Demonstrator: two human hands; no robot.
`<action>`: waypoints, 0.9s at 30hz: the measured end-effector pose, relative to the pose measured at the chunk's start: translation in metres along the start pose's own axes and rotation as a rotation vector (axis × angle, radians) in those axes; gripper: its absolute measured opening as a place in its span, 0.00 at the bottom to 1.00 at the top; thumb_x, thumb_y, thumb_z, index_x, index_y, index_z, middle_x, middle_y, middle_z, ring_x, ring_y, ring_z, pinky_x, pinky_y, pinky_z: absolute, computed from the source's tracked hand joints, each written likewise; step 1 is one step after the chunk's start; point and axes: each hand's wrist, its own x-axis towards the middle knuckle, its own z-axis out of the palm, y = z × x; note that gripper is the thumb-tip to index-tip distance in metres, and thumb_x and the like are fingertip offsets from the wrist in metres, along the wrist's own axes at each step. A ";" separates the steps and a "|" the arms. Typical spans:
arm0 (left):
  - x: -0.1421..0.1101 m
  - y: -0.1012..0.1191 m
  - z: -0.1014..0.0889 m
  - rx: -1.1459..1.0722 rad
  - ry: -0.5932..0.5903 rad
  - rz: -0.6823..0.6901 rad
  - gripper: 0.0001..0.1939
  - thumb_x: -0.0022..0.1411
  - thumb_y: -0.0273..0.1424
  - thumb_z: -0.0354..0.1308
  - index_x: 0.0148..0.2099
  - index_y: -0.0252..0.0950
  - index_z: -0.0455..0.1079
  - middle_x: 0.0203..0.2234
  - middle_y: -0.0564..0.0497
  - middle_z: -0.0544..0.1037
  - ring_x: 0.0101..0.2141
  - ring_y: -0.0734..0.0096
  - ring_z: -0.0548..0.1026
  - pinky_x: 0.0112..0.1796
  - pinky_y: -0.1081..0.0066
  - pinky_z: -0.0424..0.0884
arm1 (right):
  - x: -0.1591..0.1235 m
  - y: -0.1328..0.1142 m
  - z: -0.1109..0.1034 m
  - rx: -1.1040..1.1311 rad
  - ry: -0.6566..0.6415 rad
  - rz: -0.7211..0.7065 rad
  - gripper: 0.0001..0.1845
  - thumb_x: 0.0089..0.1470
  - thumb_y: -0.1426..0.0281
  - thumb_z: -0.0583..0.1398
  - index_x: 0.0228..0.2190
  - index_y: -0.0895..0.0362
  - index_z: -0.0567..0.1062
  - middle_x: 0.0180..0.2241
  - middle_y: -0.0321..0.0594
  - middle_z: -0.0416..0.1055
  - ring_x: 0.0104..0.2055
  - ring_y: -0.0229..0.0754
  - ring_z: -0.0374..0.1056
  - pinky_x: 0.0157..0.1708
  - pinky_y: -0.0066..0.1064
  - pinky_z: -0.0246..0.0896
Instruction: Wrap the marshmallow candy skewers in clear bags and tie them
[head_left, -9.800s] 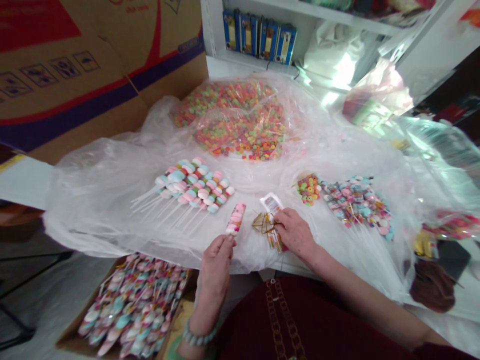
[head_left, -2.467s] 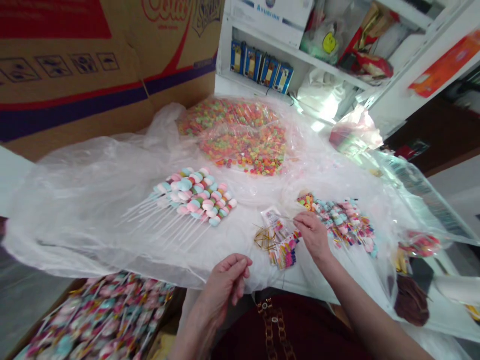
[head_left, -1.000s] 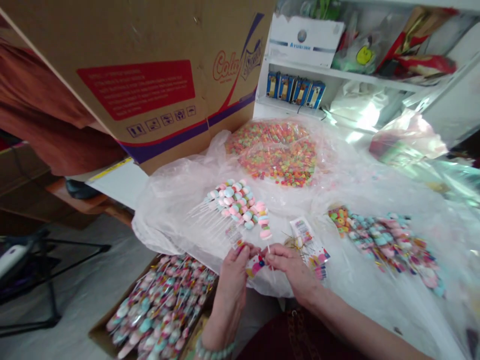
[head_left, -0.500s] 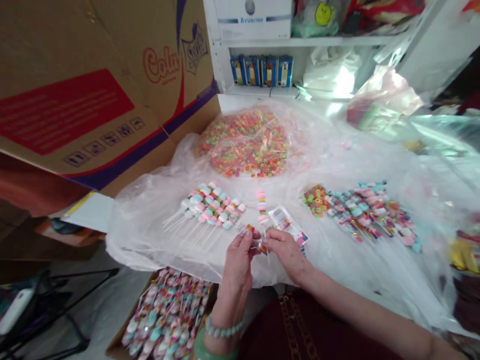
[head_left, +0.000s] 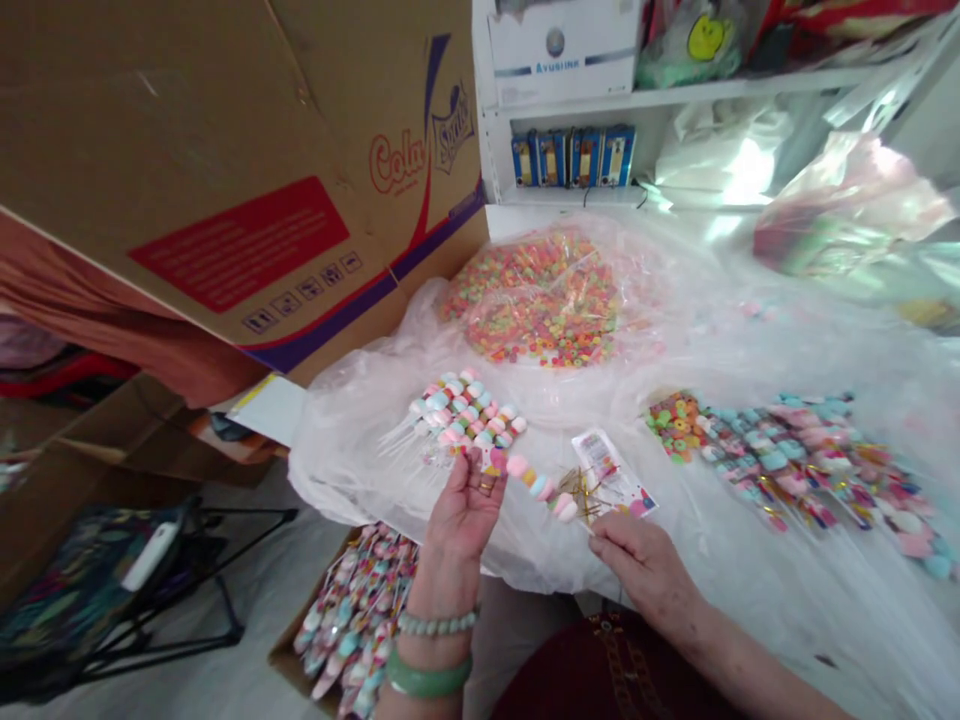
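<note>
My right hand [head_left: 646, 562] is closed on the stick end of a marshmallow skewer [head_left: 541, 486], which tilts up to the left. Its tip is at the edge of a clear printed plastic bag [head_left: 491, 460] that my left hand [head_left: 466, 508] grips, palm turned up. I cannot tell whether the tip is inside the bag. Just beyond the skewer lie gold twist ties [head_left: 585, 492] and a stack of printed bags [head_left: 609, 468]. Left of these, several unwrapped marshmallow skewers [head_left: 469, 412] lie in a pile. Wrapped skewers [head_left: 787, 450] lie at right, beside loose ring candies [head_left: 675, 425].
A large clear bag of ring candies [head_left: 547, 310] lies at the back on plastic sheeting [head_left: 352, 400]. A big cardboard box [head_left: 247, 120] stands at left. Below the table edge is a carton of wrapped skewers [head_left: 360, 620]. A folding chair [head_left: 97, 570] stands at lower left.
Earlier my left hand held a wrapped skewer, then nothing. Since then it has taken a plastic bag and my right hand a bare skewer. The skewer has swung from upright to tilted toward the bag.
</note>
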 end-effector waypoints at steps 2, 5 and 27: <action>-0.002 0.001 0.001 -0.005 -0.030 -0.007 0.12 0.67 0.26 0.49 0.32 0.33 0.71 0.23 0.51 0.80 0.26 0.68 0.79 0.31 0.66 0.77 | -0.001 0.000 0.005 -0.101 0.007 -0.030 0.15 0.59 0.65 0.52 0.23 0.57 0.67 0.24 0.35 0.67 0.30 0.39 0.64 0.31 0.29 0.50; -0.004 0.001 0.000 -0.008 -0.083 -0.007 0.11 0.66 0.24 0.50 0.33 0.33 0.72 0.24 0.51 0.80 0.27 0.69 0.79 0.34 0.65 0.77 | 0.001 0.000 0.007 -0.221 0.047 -0.078 0.15 0.60 0.67 0.52 0.23 0.57 0.68 0.24 0.35 0.68 0.29 0.38 0.64 0.31 0.29 0.50; -0.008 -0.021 -0.019 0.319 -0.304 0.042 0.10 0.64 0.27 0.53 0.34 0.28 0.74 0.27 0.42 0.79 0.29 0.61 0.80 0.26 0.69 0.76 | 0.011 0.003 0.022 0.807 -0.119 0.460 0.11 0.43 0.62 0.60 0.22 0.56 0.68 0.12 0.25 0.48 0.15 0.30 0.39 0.17 0.26 0.33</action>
